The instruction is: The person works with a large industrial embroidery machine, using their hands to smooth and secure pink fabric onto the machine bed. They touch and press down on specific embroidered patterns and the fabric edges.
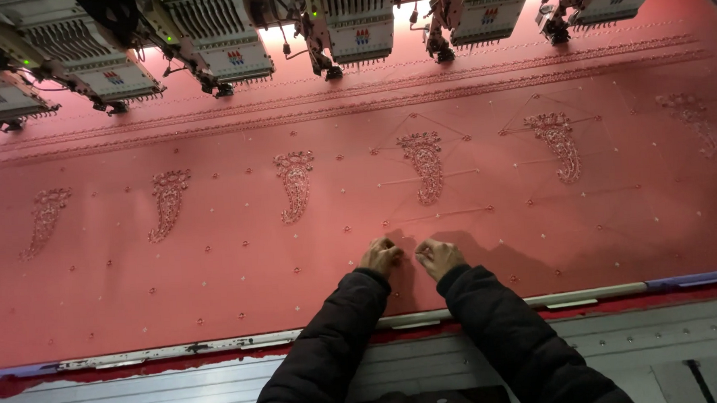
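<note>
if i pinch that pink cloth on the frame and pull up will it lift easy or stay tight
The pink cloth lies flat and unwrinkled across the frame edge, so it probably resists lifting. It looks thin, likely floppy once released. Both hands, left hand and right hand, rest on it without visibly denting it.

We see a long machine bed (462,358) carrying red cloth (216,256), stretched flat beneath our hands. Paisley motifs (424,166) sit just beyond them; the tiny dots around are perhaps sequins.

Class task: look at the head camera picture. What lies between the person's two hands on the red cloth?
In the head view, only a narrow strip of red cloth in shadow separates the left hand and right hand.
</note>
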